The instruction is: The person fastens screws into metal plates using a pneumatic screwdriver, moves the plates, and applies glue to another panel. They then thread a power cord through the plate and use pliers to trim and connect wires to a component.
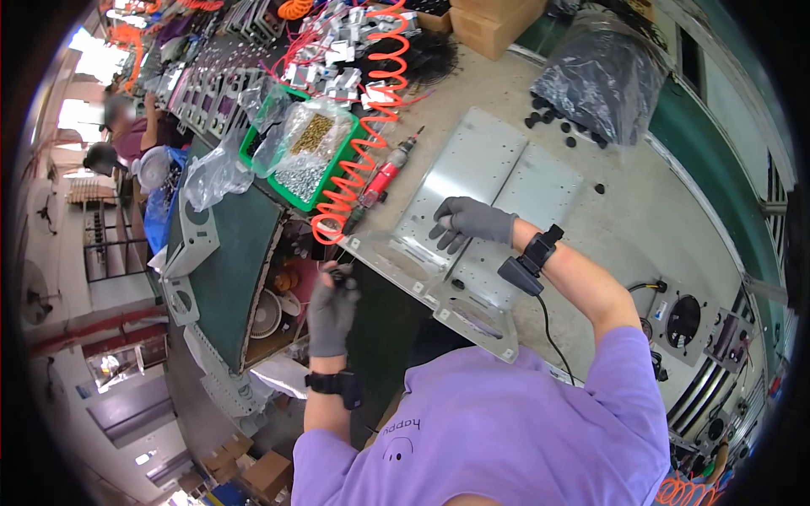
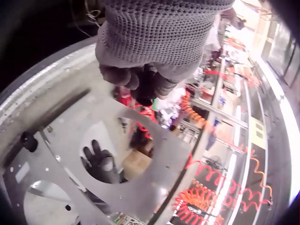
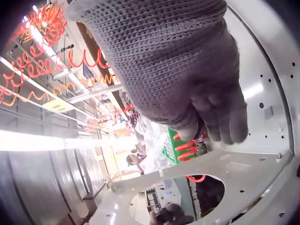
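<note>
Pinching a small black piece [image 2: 146, 93], the left hand [image 1: 331, 314] is at centre-left of the head view, fingers curled and clamped round it, just outside the slanting near edge of the sheet-metal panel [image 1: 498, 181]. The panel lies up and to the right of those fingers, flat on the counter [image 1: 624, 228], its edge flange [image 1: 405, 271] slanting from centre-left down to lower centre; which way the black piece's own long axis points, I cannot tell. Over to the right hand [image 1: 477, 223], the nearer of the two to the panel: it's right above the metal, fingers loosely bent and partly apart, nothing visible in them, though whether they touch the surface I can't say. Lovely contrast in textures here: ribbed grey knit on the gloves against smooth, pale metal with a soft sheen, dotted with little round holes, and big rounded cutouts in the flange in both wrist views. A dark, rounded knob [image 1: 458, 284] sits low on the panel. Up top, the glossy red power tool [image 1: 384, 179] lies beside springy orange coils [image 1: 342, 190], next to a hard green bin [image 1: 305, 203] with crinkled clear plastic, and crumpled film bags dark round pieces [image 1: 591, 80] at upper right.
</note>
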A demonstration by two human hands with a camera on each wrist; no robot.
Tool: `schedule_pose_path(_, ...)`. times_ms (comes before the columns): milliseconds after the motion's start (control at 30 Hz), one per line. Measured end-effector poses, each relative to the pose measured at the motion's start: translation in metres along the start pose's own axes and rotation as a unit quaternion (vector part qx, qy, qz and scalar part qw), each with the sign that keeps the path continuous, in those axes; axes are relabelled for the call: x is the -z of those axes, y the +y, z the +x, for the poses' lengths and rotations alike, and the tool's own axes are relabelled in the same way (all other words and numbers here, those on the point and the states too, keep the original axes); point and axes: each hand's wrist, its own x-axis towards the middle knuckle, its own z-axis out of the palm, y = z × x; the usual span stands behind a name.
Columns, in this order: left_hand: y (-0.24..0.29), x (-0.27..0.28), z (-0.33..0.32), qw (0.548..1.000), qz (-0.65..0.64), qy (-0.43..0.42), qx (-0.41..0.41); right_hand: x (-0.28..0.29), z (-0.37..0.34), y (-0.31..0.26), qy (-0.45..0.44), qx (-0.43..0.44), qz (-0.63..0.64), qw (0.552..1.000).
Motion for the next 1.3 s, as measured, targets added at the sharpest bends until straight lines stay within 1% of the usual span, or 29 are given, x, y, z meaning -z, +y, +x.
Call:
schedule_pose_path(33, -0.014, 0.015, 0.005, 0.999, 0.02, 0.025, 0.017, -0.007, 0.006, 0.003, 0.022, 0.003, -0.063, 0.998)
schedule_pose_path(67, -0.027, 0.029, 0.011, 0.997, 0.04, 0.049, 0.035, -0.009, 0.017, 0.009, 0.019, 0.001, -0.063, 0.998)
schedule_pose_path(100, -0.04, 0.042, 0.019, 0.996, 0.068, 0.04, 0.052, -0.009, 0.03, 0.019, 0.06, 0.083, -0.218, 0.971)
schedule_pose_path(133, -0.05, 0.051, 0.026, 0.994, 0.081, 0.032, 0.06, -0.009, 0.043, 0.028, 0.099, 0.162, -0.365, 0.911)
schedule_pose_path(167, -0.057, 0.041, 0.03, 0.994, 0.077, 0.045, 0.056, -0.011, 0.052, 0.037, 0.128, 0.15, -0.293, 0.935)
schedule_pose_path(200, -0.063, 0.031, 0.034, 0.994, 0.073, 0.059, 0.051, -0.012, 0.059, 0.04, 0.129, 0.148, -0.293, 0.936)
schedule_pose_path(267, -0.082, 0.047, 0.045, 0.995, 0.078, 0.051, 0.044, -0.014, 0.068, 0.045, 0.108, 0.081, -0.242, 0.961)
schedule_pose_path(300, -0.09, 0.052, 0.05, 0.995, 0.085, 0.045, 0.035, -0.018, 0.068, 0.043, 0.109, 0.078, -0.241, 0.961)
schedule_pose_path(333, -0.098, 0.057, 0.053, 0.995, 0.084, 0.046, 0.037, -0.022, 0.068, 0.04, 0.092, 0.056, -0.233, 0.967)
schedule_pose_path(400, -0.11, 0.06, 0.059, 0.992, 0.087, 0.068, 0.054, -0.026, 0.071, 0.046, 0.076, 0.03, -0.222, 0.972)
schedule_pose_path(433, -0.12, 0.072, 0.064, 0.992, 0.057, 0.103, 0.049, -0.027, 0.076, 0.056, 0.078, 0.071, -0.235, 0.966)
schedule_pose_path(467, -0.124, 0.073, 0.069, 0.992, 0.056, 0.104, 0.052, -0.028, 0.078, 0.059, 0.082, 0.112, -0.248, 0.959)
schedule_pose_path(533, -0.131, 0.076, 0.079, 0.989, 0.098, 0.103, 0.031, -0.028, 0.08, 0.064, 0.084, 0.098, -0.267, 0.955)
schedule_pose_path(600, -0.123, 0.067, 0.078, 0.987, 0.124, 0.095, 0.04, -0.028, 0.083, 0.068, 0.117, 0.165, -0.321, 0.925)
schedule_pose_path(667, -0.111, 0.052, 0.074, 0.984, 0.151, 0.087, 0.048, -0.027, 0.084, 0.068, 0.129, 0.179, -0.333, 0.917)
schedule_pose_path(700, -0.101, 0.041, 0.071, 0.977, 0.178, 0.092, 0.072, -0.027, 0.085, 0.067, 0.141, 0.193, -0.345, 0.908)
schedule_pose_path(733, -0.096, 0.036, 0.071, 0.969, 0.206, 0.097, 0.096, -0.026, 0.085, 0.065, 0.141, 0.192, -0.344, 0.908)
schedule_pose_path(767, -0.099, 0.038, 0.073, 0.969, 0.207, 0.098, 0.096, -0.026, 0.083, 0.063, 0.131, 0.153, -0.313, 0.928)
schedule_pose_path(800, -0.105, 0.042, 0.074, 0.98, 0.165, 0.077, 0.075, -0.026, 0.083, 0.063, 0.121, 0.112, -0.279, 0.946)
schedule_pose_path(833, -0.109, 0.044, 0.075, 0.989, 0.123, 0.056, 0.053, -0.025, 0.086, 0.065, 0.119, 0.112, -0.277, 0.947)
schedule_pose_path(900, -0.112, 0.039, 0.078, 0.985, 0.153, 0.071, 0.04, -0.024, 0.09, 0.069, 0.123, 0.145, -0.283, 0.94)
schedule_pose_path(933, -0.112, 0.037, 0.078, 0.979, 0.182, 0.085, 0.026, -0.023, 0.091, 0.07, 0.122, 0.144, -0.283, 0.94)
schedule_pose_path(967, -0.113, 0.04, 0.079, 0.979, 0.182, 0.086, 0.025, -0.024, 0.091, 0.069, 0.118, 0.14, -0.295, 0.938)
schedule_pose_path(1033, -0.114, 0.051, 0.081, 0.976, 0.203, 0.07, 0.043, -0.027, 0.091, 0.065, 0.113, 0.138, -0.307, 0.935)
schedule_pose_path(1100, -0.112, 0.051, 0.081, 0.972, 0.221, 0.068, 0.051, -0.032, 0.089, 0.06, 0.098, 0.172, -0.377, 0.905)
schedule_pose_path(1133, -0.112, 0.051, 0.081, 0.967, 0.239, 0.065, 0.061, -0.032, 0.091, 0.063, 0.097, 0.172, -0.378, 0.905)
schedule_pose_path(1200, -0.113, 0.052, 0.081, 0.968, 0.233, 0.07, 0.063, -0.032, 0.097, 0.067, 0.108, 0.239, -0.366, 0.893)
schedule_pose_path(1233, -0.114, 0.053, 0.082, 0.969, 0.228, 0.074, 0.066, -0.031, 0.097, 0.069, 0.106, 0.239, -0.367, 0.893)
schedule_pose_path(1300, -0.115, 0.057, 0.082, 0.968, 0.237, 0.066, 0.048, -0.035, 0.094, 0.06, 0.107, 0.176, -0.418, 0.885)
